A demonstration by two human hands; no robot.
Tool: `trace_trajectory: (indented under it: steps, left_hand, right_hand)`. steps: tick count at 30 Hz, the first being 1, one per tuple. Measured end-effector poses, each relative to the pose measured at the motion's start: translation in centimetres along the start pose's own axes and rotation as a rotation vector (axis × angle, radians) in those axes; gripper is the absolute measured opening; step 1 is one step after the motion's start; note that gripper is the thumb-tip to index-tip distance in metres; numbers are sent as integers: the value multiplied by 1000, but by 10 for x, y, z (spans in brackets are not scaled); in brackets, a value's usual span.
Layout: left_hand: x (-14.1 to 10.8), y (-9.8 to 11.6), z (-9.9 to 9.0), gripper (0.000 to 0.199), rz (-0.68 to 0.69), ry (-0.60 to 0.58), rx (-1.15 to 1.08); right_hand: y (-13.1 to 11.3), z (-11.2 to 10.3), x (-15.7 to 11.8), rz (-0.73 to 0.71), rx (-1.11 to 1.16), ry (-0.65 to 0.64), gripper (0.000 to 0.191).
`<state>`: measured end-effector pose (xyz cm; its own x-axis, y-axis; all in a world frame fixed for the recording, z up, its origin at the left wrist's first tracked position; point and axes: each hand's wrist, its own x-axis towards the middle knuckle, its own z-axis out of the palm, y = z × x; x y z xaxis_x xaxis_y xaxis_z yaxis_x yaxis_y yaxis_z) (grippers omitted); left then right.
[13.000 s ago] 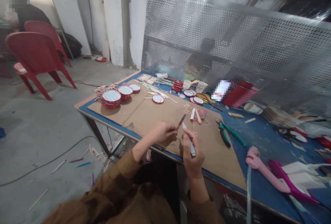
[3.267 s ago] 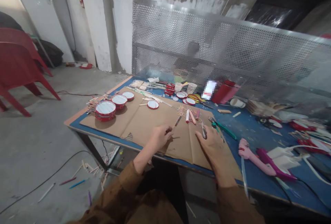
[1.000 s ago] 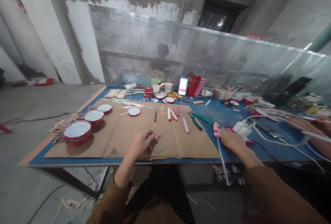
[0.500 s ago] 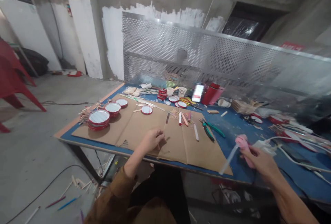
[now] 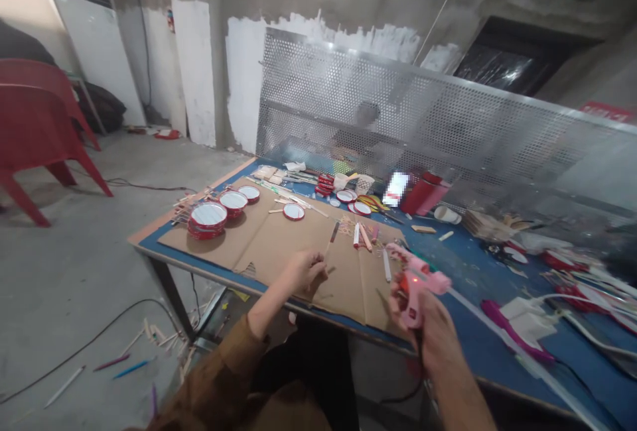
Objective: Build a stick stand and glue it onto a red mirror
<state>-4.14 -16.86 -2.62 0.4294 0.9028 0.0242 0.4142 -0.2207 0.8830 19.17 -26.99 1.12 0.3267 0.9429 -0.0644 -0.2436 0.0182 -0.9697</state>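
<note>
My right hand (image 5: 430, 325) is wrapped round the handle of a pink hot glue gun (image 5: 421, 282), raised over the right part of the cardboard sheet (image 5: 279, 245). A long translucent glue stick (image 5: 490, 321) sticks out of the gun's back, and a small light glows on its side. Over the cardboard's front middle, my left hand (image 5: 311, 270) pinches a thin stick (image 5: 331, 240) whose far end is dark. Beyond the hands lie several short red, white and pink tubes (image 5: 365, 235). Pliers with green handles (image 5: 426, 260) are mostly hidden behind the glue gun.
Red-rimmed round drums (image 5: 208, 219) with sticks stand on the cardboard's left side. A lone red-rimmed disc (image 5: 293, 211) lies near its back. A purple power strip (image 5: 517, 331) with white plugs is at right. A perforated metal screen (image 5: 338, 86) borders the blue table; a red chair (image 5: 40, 132) stands left.
My right hand has lifted the glue gun and brought it left over the cardboard, nozzle turned towards my left hand. My left hand keeps its pinch on the stick. The camera view has shifted left.
</note>
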Motion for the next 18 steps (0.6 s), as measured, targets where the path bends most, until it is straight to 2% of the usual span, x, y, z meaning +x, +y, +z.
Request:
trace_trajectory:
  steps: [3, 6, 11, 18]
  left_hand:
    - [-1, 3, 0, 24, 9, 39, 58]
    - [-1, 5, 2, 22, 20, 84, 115]
    - [-2, 4, 5, 25, 2, 82, 144]
    - [-4, 10, 3, 25, -19, 73, 181]
  right_hand:
    - [23, 33, -3, -61, -44, -132, 50]
    - [40, 53, -4, -100, -11, -180, 55]
    - [59, 54, -3, -99, -12, -152, 54]
    - [61, 53, -9, -36, -194, -154, 57]
